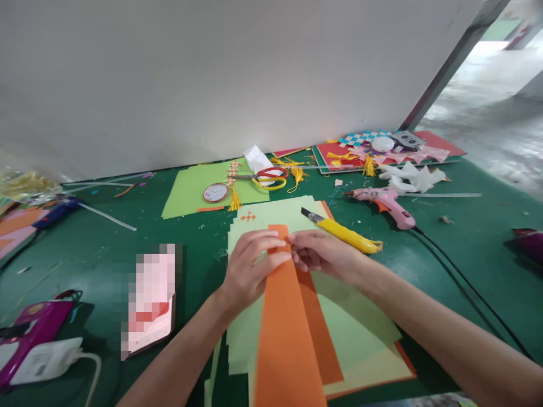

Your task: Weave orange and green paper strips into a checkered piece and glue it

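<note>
A long orange paper strip [284, 328] runs from the bottom edge up to both hands, over a stack of pale green sheets [356, 322]. My left hand [254, 263] is closed on the strip's far end, its fingers across the top. At the right edge of that end, my right hand [318, 251] pinches the paper, its fingertips close to those of the left. A darker orange part [322, 333] shows beside the strip on the right. Just beyond my right hand lies a yellow cutter knife [348, 234] with its blade out.
Scissors [271, 178] and a round tin [215, 193] lie on a green sheet [186, 189] at the back. A pink glue gun [386, 204] with a cord is at right. Left are a phone [155, 305] and a power strip [38, 362].
</note>
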The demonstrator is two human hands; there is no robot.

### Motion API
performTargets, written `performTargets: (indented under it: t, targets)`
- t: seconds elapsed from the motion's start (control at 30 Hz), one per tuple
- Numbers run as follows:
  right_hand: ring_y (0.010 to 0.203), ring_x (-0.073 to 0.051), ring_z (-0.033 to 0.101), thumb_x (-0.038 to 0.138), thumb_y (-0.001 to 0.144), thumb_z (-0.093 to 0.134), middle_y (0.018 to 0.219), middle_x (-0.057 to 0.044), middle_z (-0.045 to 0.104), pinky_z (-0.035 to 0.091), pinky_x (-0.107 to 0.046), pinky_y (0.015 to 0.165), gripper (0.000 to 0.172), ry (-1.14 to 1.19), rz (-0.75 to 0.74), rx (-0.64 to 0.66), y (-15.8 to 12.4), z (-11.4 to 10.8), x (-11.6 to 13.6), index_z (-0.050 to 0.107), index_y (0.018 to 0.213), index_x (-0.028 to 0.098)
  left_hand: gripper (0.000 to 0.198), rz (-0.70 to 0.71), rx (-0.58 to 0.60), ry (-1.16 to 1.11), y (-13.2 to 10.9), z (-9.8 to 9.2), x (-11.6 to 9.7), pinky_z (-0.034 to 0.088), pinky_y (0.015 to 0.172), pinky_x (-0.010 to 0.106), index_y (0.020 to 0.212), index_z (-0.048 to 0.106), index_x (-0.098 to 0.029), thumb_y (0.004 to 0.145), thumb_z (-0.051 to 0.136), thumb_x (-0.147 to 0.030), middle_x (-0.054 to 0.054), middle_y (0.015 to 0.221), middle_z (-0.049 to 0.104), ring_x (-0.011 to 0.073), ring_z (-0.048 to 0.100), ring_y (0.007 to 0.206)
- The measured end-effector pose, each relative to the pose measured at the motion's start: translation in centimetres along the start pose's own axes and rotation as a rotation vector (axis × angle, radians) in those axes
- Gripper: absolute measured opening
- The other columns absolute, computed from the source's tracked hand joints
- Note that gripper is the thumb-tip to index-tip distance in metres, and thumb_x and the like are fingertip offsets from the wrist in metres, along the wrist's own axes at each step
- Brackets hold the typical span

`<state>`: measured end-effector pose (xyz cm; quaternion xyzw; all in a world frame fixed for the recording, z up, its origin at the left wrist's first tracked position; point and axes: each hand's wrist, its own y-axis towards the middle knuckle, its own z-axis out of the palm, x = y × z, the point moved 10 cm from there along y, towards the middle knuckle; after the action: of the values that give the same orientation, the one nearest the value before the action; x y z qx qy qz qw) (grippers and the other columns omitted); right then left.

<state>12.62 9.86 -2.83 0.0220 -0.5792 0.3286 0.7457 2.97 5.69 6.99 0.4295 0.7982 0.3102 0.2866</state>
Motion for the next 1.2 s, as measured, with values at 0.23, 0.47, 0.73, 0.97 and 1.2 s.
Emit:
performTargets:
  t: [0.23,0.47,0.73,0.97,1.2]
  targets:
    - [0.055,-0.009,0.045,0.038,0.085,0.060,0.060,0.002,0.051,0.027,-0.027,0.052,0.030,-0.212,-0.204,-0.173,-0.3,-1.7,2.0,0.056,0.064,0.017,0.029,-0.354,0.016,-0.131,-0.5,1.0,3.3,0.048,0.097,0.040,0.119,0.056,-0.022,0.094,0.044,-0.015,0.010,0.122,0.059,0.0216,0.055,0.116]
    - [0.058,-0.011,0.048,0.040,0.088,0.055,0.062,0.002,0.053,0.033,-0.026,0.055,0.030,-0.508,-0.315,-0.212,-0.4,-1.0,3.0,0.057,0.067,0.018,0.026,-0.871,0.095,-0.365,-2.7,2.4,6.2,0.046,0.062,0.022,0.086,0.060,-0.018,0.095,0.045,-0.038,0.001,0.077,0.064,0.0137,0.060,0.071]
    - [0.062,-0.011,0.049,0.040,0.085,0.061,0.071,0.000,0.059,0.035,-0.026,0.055,0.021,-0.496,-0.472,-0.275,-1.7,-0.8,4.9,0.064,0.082,0.018,0.021,-0.687,0.095,-0.191,-1.4,1.7,4.2,0.039,0.058,0.022,0.076,0.058,-0.020,0.092,0.053,-0.031,-0.001,0.069,0.062,0.0116,0.053,0.061]
    - [0.068,-0.013,0.050,0.034,0.083,0.065,0.074,-0.001,0.059,0.037,-0.028,0.057,0.017,-0.411,-0.577,-0.282,-2.4,-0.8,5.7,0.066,0.074,0.020,0.020,-0.640,0.077,-0.203,-1.1,1.5,3.6,0.039,0.059,0.021,0.073,0.056,-0.019,0.092,0.053,-0.028,-0.001,0.068,0.060,0.0104,0.051,0.060]
    - [0.067,-0.018,0.050,0.037,0.081,0.067,0.072,-0.004,0.060,0.038,-0.034,0.059,0.018,-0.444,-0.546,-0.317,-2.6,-1.2,5.9,0.070,0.072,0.022,0.027,-0.699,0.126,-0.213,-1.5,2.1,4.1,0.038,0.057,0.022,0.071,0.057,-0.019,0.092,0.050,-0.035,-0.001,0.066,0.058,0.0116,0.049,0.058]
